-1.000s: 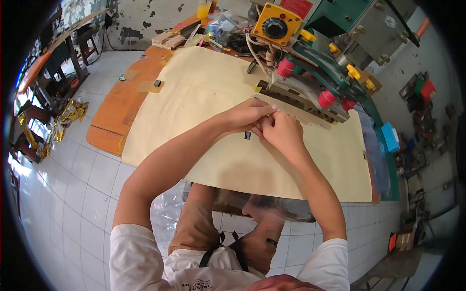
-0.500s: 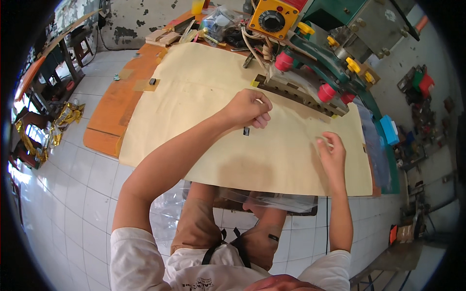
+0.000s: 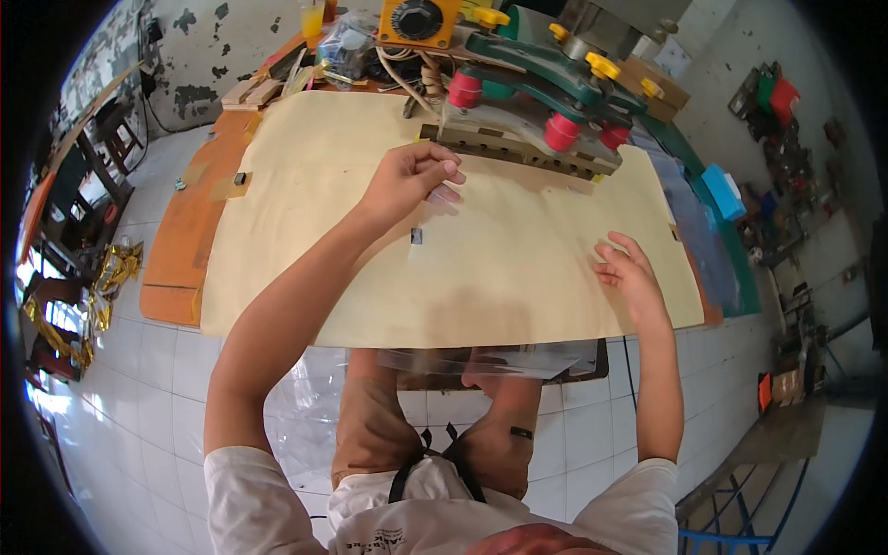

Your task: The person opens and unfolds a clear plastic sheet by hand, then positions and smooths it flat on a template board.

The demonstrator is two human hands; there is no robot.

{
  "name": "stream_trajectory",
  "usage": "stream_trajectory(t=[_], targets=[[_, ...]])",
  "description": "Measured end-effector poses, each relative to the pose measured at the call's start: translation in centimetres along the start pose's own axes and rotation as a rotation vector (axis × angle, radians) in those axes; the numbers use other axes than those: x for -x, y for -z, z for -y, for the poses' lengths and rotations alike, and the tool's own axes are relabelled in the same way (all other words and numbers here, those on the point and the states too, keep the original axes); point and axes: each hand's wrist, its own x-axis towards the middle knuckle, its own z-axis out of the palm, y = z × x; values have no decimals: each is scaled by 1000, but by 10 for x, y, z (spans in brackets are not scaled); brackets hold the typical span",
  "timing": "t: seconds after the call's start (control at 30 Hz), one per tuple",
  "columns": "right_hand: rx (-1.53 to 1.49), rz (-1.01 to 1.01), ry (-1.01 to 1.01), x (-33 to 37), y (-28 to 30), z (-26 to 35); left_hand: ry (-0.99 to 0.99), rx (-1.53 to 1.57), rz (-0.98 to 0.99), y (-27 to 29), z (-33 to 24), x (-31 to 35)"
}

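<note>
My left hand (image 3: 412,180) is over the middle of a large cream sheet (image 3: 305,222) that covers most of the tabletop. Its thumb and fingers are pinched together; a pale patch shows under the fingertips, and I cannot tell what they hold, if anything. Just below it, a small dark square piece (image 3: 416,237) lies on the sheet. Over the sheet's right part, my right hand (image 3: 634,273) is open, fingers loosely bent and apart. Beyond both hands is a press with a long metal bar (image 3: 518,153), red cylinders (image 3: 561,132) and green arms (image 3: 536,79).
An orange control box with a black dial (image 3: 416,20) stands at the back. Wood pieces (image 3: 252,94) and a plastic bag (image 3: 347,46) lie back left. A small dark block (image 3: 240,178) sits at the sheet's left edge. A blue box (image 3: 722,191) is far right.
The view has shifted, so the table and press appear farther left. My left hand stays pinched near the press bar. The right hand's fingers have spread slightly.
</note>
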Motion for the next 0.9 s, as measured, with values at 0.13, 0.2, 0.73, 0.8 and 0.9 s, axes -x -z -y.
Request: stream_trajectory(t=[0.13, 0.2, 0.73, 0.8, 0.9], targets=[[-338, 75, -93, -1, 12, -5, -75, 8, -27, -9, -3, -1], [-364, 150, -131, 2, 10, -1, -92, 10, -55, -8, -5, 2], [-569, 291, -273, 8, 12, -3, -130, 14, -153, -14, -17, 10], [-452, 183, -170, 0, 15, -2, -82, -10, -160, -11, -14, 8], [-196, 42, -57, -17, 14, 3, 145, -243, -122, -8, -9, 3]])
